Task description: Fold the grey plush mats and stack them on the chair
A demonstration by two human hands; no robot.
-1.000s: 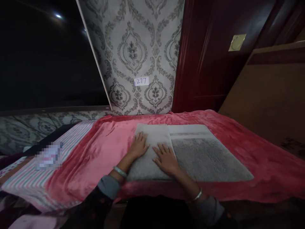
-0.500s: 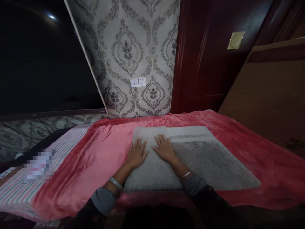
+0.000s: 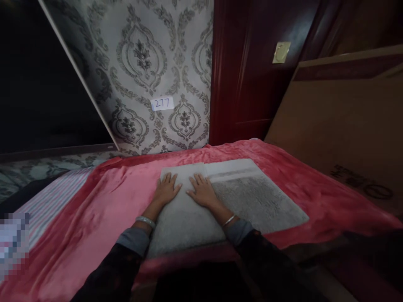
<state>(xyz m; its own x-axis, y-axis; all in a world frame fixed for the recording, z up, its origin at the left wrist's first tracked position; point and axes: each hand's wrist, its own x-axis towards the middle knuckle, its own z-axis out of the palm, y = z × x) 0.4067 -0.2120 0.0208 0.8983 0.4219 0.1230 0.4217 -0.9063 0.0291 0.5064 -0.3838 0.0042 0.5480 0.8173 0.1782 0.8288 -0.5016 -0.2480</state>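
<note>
A grey towel [image 3: 255,201] with a paler band near its far edge lies spread on a pink blanket [image 3: 126,201]. Its left part [image 3: 185,226] is folded over and shows a smoother, lighter side. On that folded part my left hand [image 3: 165,189] rests palm down near the left edge, fingers stretched. My right hand [image 3: 203,191] lies flat beside it, close to where the folded layer ends, also with fingers spread. Neither hand grips anything.
A striped cloth [image 3: 59,199] shows at the left, with a blurred-out item [image 3: 12,247] on it. Behind stand a dark screen [image 3: 47,84], a patterned wall with a "277" label [image 3: 162,103] and a dark red door frame [image 3: 239,84]. A large cardboard box [image 3: 343,117] stands at the right.
The view has turned to the right, so everything sits further left in the picture. Both hands remain flat at about the same places on the towel.
</note>
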